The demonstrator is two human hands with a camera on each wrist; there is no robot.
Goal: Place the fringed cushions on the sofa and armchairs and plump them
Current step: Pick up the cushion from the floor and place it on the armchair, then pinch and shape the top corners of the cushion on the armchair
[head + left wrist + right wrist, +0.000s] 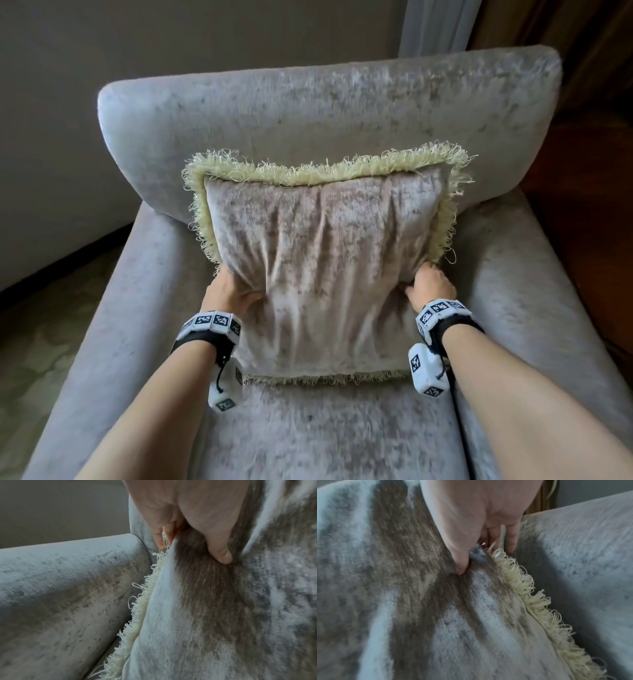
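A grey-beige velvet cushion (325,260) with a pale yellow fringe (308,171) leans against the back of a grey velvet armchair (308,102). My left hand (227,291) grips its left edge, thumb (217,553) dug into the front, fingers (159,539) behind by the fringe (137,608). On the other side my right hand (430,282) grips the right edge the same way, its thumb (460,563) pressed into the cushion (402,588) and its fingers (510,539) behind the fringe (530,595). Folds run down the fabric between the two hands.
The armchair's left arm (102,325) and right arm (534,291) flank the cushion, with bare seat (325,428) in front of it. A plain wall (102,51) stands behind at left, a curtain (435,24) and dark wood (582,137) at right. Patterned carpet (34,342) lies at left.
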